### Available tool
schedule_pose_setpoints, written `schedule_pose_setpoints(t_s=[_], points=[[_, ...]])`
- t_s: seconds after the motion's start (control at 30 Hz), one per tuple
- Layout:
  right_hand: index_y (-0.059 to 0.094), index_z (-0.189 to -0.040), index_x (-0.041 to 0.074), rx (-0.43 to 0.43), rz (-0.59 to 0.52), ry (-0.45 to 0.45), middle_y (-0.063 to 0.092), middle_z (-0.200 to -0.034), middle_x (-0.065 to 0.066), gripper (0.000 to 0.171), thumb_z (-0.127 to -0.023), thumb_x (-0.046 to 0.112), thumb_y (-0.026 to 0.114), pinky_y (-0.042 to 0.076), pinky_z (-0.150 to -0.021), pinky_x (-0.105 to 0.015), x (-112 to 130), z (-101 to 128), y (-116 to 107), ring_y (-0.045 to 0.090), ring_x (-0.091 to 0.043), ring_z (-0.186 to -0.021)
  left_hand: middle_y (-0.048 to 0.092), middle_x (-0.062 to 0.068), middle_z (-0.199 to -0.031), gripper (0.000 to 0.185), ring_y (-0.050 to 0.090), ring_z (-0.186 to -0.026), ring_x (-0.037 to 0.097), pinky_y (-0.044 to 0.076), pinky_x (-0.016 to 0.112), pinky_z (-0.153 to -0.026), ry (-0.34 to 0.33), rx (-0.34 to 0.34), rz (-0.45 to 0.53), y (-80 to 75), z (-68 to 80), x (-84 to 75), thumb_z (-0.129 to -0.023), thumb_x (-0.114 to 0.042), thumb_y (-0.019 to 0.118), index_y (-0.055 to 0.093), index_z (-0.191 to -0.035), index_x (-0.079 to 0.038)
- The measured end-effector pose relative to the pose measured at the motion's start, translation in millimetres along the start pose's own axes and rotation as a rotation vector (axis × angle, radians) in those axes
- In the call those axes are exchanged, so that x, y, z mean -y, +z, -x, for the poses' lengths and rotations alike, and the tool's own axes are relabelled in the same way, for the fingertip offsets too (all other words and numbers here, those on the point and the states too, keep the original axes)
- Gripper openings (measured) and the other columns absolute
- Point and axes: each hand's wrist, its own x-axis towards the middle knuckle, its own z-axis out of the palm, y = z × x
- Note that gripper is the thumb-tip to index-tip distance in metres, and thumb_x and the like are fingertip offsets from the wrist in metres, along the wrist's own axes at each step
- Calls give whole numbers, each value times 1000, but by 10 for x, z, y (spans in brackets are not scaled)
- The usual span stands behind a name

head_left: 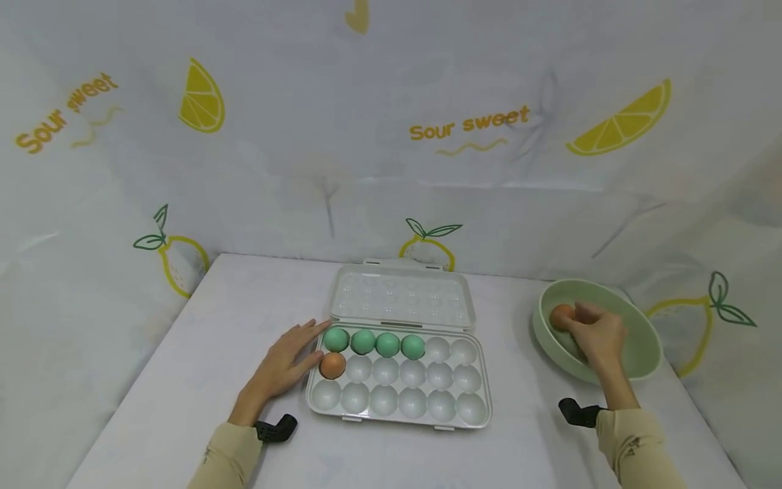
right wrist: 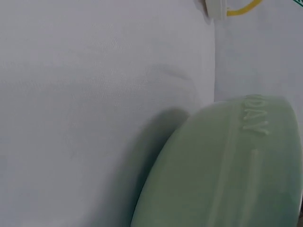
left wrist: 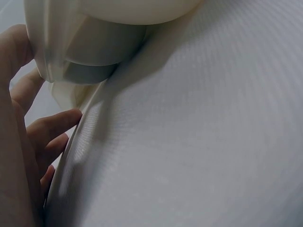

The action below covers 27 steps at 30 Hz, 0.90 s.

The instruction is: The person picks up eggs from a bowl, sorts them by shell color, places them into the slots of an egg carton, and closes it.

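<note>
In the head view my right hand [head_left: 600, 337] pinches a brown egg [head_left: 561, 317] inside the pale green bowl [head_left: 650, 339] on the right. An egg tray [head_left: 398, 422] lies unfolded mid-table. Several green eggs [head_left: 387, 344] fill the left part of its back row, and one brown egg [head_left: 332, 365] sits at the left end of the middle row. My left hand [head_left: 284, 360] rests against the tray's left edge with fingers spread; the left wrist view shows the fingers [left wrist: 54, 125] beside the tray's side [left wrist: 45, 42]. The right hand is hidden in the right wrist view behind the bowl wall [right wrist: 218, 175].
The tray's clear lid [head_left: 403, 295] lies folded back toward the rear wall. The remaining cups of the tray's front and middle rows hold no eggs. A white cloth [head_left: 183, 380] covers the table, and a lemon-print curtain [head_left: 293, 136] hangs behind it.
</note>
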Motion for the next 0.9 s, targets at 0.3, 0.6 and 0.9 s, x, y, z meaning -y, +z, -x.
schedule_pose_setpoints(t_s=[0.3, 0.6, 0.9], points=[[64, -132, -6, 37, 37, 10, 65, -129, -25, 52, -88, 19, 77, 37, -76, -6, -84, -73, 61, 69, -10, -93, 60, 11, -149, 58, 54, -139, 39, 39, 60, -118, -4, 1, -8, 35, 4, 13, -96, -24, 65, 51, -151, -17], [64, -132, -6, 57, 45, 17, 64, -131, -25, 56, -87, 23, 79, 37, -73, -7, -110, -125, 86, 66, -31, -114, 59, 9, -150, 59, 52, -142, 38, 37, 57, -121, -18, 20, 9, 12, -9, 4, -95, -25, 66, 51, -151, -18], [56, -143, 3, 188, 87, 41, 54, -143, -19, 65, -91, 36, 75, 48, -97, -57, -104, -171, 97, 51, -43, -137, 59, 9, -150, 58, 54, -141, 37, 39, 57, -120, -18, 10, -7, 6, 0, 6, -95, -26, 66, 51, -151, -20]])
